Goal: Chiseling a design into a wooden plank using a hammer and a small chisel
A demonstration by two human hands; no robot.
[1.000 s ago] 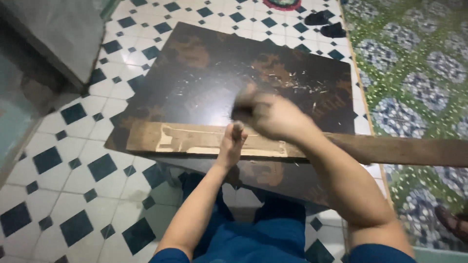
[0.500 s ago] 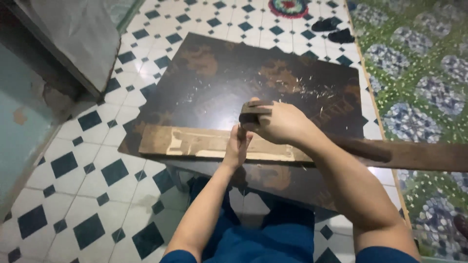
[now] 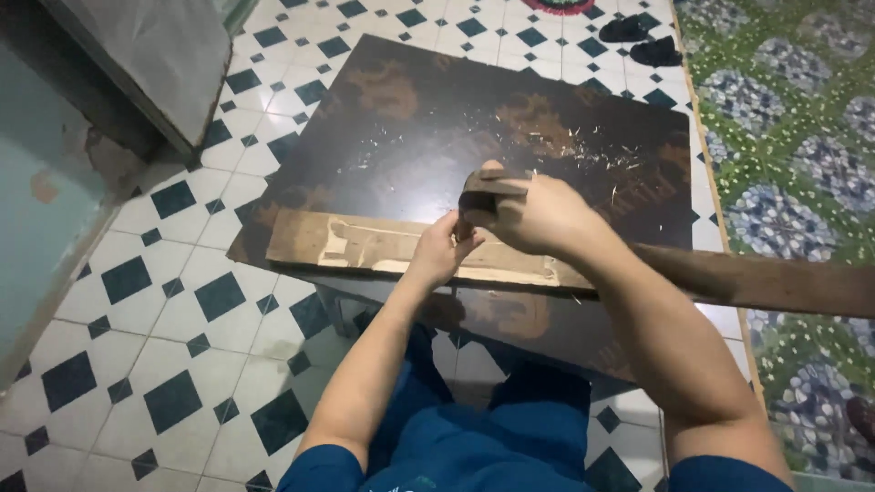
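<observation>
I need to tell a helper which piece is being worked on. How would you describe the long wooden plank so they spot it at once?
Find the big dark board lying on the checkered tile floor. Across its near edge runs the wooden plank, under the left hand. It alone is pale, long and narrow, with scraped light patches.

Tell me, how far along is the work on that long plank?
Done: pale bare patches show on the plank near its left end, and shavings lie on the dark board. In hand: the right hand grips a small wooden block on the plank; the left hand steadies it. Left: the darker stretch to the right.
</observation>
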